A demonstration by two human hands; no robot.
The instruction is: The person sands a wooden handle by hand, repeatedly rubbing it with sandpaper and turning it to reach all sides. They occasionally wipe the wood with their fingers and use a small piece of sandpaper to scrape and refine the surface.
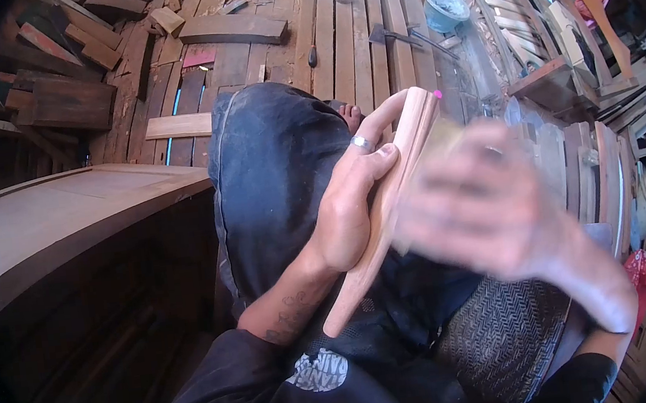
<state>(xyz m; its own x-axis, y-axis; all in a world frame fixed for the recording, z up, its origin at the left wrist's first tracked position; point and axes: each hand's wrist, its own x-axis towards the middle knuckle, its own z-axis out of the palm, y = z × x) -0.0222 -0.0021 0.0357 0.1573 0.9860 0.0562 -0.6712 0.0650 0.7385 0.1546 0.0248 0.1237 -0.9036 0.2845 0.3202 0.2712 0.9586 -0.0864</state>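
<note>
A long, shaped piece of light wood (369, 269) lies at a slant across my lap, its upper end near the middle of the view. My left hand (348, 203), with a ring on one finger, is wrapped round it from the left, thumb on top. On the wood's right side is my right hand (481, 204), smeared by motion. A blurred yellowish sheet (443, 142) shows between that hand and the wood; its fingers are too blurred to read.
A pale wooden panel (65, 217) stands at the left. On the slatted floor are a thick wood block (234, 30), a hammer-like tool (392, 35) and a bucket (446, 9). A woven seat (502, 332) shows below; stacked boards (599, 165) stand at right.
</note>
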